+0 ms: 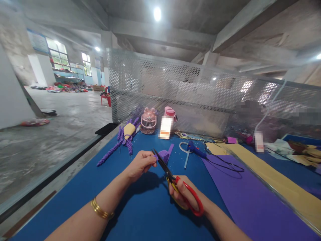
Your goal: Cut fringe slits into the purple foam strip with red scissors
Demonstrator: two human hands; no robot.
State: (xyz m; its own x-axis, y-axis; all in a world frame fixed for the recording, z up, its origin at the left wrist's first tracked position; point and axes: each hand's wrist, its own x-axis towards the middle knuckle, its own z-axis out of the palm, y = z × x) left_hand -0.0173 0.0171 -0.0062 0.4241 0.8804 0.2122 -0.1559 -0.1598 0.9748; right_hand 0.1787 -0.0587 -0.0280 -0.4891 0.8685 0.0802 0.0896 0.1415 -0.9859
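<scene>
My left hand (140, 164) pinches a small purple foam piece (165, 155) above the blue table (140, 214). A gold bangle sits on that forearm. My right hand (182, 194) grips red-and-yellow-handled scissors (175, 180), fingers through the loops. The black blades point up and left and meet the purple piece's edge.
A purple sheet (240, 197) and a yellow sheet (273, 177) lie at the right. A blue glue gun (197, 149) with a black cord, purple lavender-like stems (117, 147), a pink bottle (148, 121) and a second bottle (167, 124) stand before the perforated metal screen (190, 90).
</scene>
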